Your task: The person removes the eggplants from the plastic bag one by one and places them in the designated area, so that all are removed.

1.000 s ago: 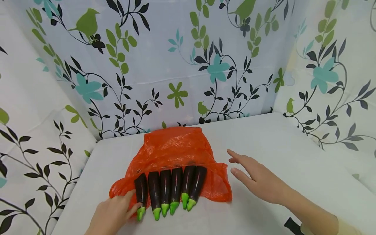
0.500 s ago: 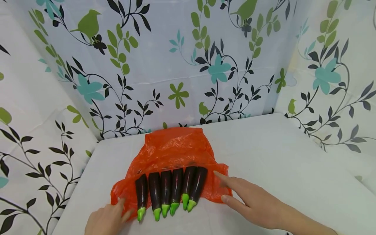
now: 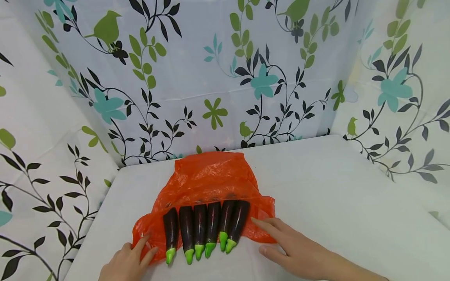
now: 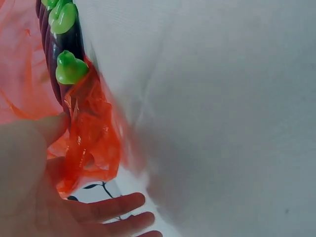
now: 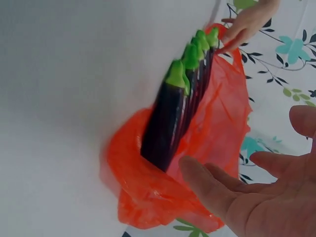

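Several dark purple eggplants (image 3: 200,224) with bright green stem ends lie side by side on a thin orange-red plastic bag (image 3: 211,171). Their stems point toward the near side of the table. At the bag's lower left corner is my left hand (image 3: 123,262), its index finger and thumb apart beside the crumpled plastic (image 4: 91,138). Other fingers of that hand extend straight in the left wrist view. My right hand (image 3: 293,248) reaches over the bag's lower right edge, fingers extended, close to the rightmost eggplant (image 5: 163,126). Whether its fingertips touch the plastic is hard to tell.
A white table surface (image 3: 316,175) surrounds the bag. Behind and at both sides hangs a white cloth (image 3: 225,86) printed with leaves, birds and flowers. The bag's far edge lies close to the back cloth.
My left hand has moved off the leftmost eggplant to the bag's left corner. My right hand has come left and nearer, over the bag's right edge. The eggplants stay in place.
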The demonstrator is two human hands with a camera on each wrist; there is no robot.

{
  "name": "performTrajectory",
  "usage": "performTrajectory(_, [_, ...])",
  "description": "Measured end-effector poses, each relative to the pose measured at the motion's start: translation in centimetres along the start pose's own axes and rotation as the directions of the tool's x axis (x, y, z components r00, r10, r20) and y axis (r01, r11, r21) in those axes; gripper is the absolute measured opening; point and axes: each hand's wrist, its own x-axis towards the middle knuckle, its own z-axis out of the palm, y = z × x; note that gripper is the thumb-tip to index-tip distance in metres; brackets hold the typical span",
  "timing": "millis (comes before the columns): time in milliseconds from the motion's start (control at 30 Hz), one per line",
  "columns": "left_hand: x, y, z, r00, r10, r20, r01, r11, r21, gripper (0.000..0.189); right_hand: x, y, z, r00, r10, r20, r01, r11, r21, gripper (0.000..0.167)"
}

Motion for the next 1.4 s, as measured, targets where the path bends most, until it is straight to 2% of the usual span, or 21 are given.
performTrajectory(200, [0.8, -0.8, 0.3, 0.999, 0.042, -0.013, -0.042, 0.997, -0.068, 0.096, 0.6, 0.6, 1.2, 1.000, -0.022, 0.011, 0.021, 0.999, 0.044, 0.064])
performTrajectory(500, [1.4, -1.6, 0.3, 0.994, 0.106, -0.030, -0.108, 0.992, -0.072, 0.090, 2.6, 0.8, 2.6, 0.998, -0.067, -0.009, 0.067, 0.991, 0.118, 0.066])
performTrajectory(800, [1.6, -1.5, 0.0, 0.993, 0.112, -0.044, -0.115, 0.992, -0.055, 0.091, 4.7, 1.5, 3.4, 1.000, -0.017, -0.004, 0.017, 0.990, 0.140, 0.067])
performTrajectory(967, [1.6, -1.2, -0.3, 0.991, 0.124, -0.045, -0.126, 0.990, -0.059, 0.090, 5.4, 1.5, 3.7, 1.000, -0.001, 0.007, 0.000, 0.991, 0.130, 0.068])
performTrajectory(1400, [2.1, -1.1, -0.5, 0.992, 0.122, -0.023, -0.123, 0.991, -0.061, 0.091, 6.8, 2.1, 4.1, 0.999, 0.000, 0.049, -0.001, 1.000, 0.004, 0.071])
